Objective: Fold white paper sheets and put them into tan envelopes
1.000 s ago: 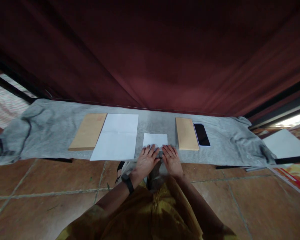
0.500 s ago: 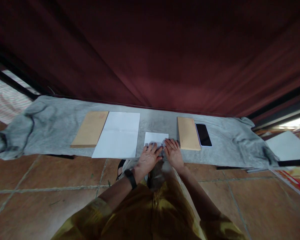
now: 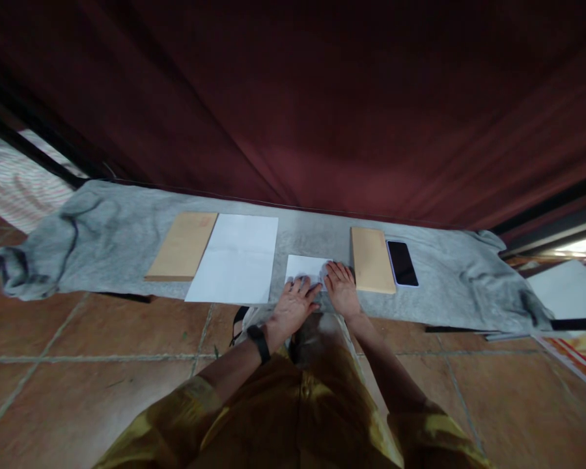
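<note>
A small folded sheet of white paper (image 3: 306,265) lies on the grey cloth in front of me. My left hand (image 3: 294,305) rests on its near left part, fingers spread and laid flat. On its right edge lies my right hand (image 3: 340,286), palm down with the fingers stretched out side by side. My hands cover the near part of the paper. To the left is a larger white sheet stack (image 3: 237,257), beside a pile of brown envelopes (image 3: 183,247). Just right of my right hand lies a narrower pile of brown envelopes (image 3: 372,260).
A phone (image 3: 403,263) with a dark screen lies beside the right envelopes. The grey cloth (image 3: 107,241) covers a narrow bench, bunched at both ends. A dark red curtain (image 3: 293,117) hangs behind it. Tiled floor (image 3: 141,332) shows below.
My right hand has slid slightly up along the paper's right edge. My left hand stays on the near left part. The whole view has shifted a little.
</note>
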`<state>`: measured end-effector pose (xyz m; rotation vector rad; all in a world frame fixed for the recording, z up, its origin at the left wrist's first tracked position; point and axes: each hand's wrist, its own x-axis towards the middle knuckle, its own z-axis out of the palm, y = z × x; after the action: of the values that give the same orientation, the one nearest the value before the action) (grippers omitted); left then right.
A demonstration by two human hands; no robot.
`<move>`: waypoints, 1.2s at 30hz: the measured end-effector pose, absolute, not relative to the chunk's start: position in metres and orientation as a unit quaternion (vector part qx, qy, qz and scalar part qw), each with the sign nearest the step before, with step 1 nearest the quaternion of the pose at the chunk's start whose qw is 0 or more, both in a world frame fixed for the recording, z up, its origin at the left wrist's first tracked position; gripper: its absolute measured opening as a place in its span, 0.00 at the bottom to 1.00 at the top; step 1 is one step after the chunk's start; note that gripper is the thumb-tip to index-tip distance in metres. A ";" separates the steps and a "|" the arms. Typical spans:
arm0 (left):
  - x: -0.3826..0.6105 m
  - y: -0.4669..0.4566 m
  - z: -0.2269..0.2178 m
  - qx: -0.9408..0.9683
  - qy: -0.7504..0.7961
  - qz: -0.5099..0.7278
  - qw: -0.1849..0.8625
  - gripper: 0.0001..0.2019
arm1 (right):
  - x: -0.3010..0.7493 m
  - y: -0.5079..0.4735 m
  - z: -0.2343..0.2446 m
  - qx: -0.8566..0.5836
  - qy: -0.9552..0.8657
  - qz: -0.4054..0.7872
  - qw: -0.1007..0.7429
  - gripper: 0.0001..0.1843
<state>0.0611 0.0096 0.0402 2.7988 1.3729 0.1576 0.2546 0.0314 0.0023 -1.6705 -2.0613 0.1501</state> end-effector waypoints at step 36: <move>0.030 0.001 0.038 0.886 0.463 0.007 0.027 0.31 | 0.249 -0.023 -0.002 -0.582 -0.782 0.042 0.219 0.25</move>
<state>0.0295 0.0009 0.0375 2.7360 1.4308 0.0220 0.2485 -0.0235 -0.0023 -1.6107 -2.1639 0.1170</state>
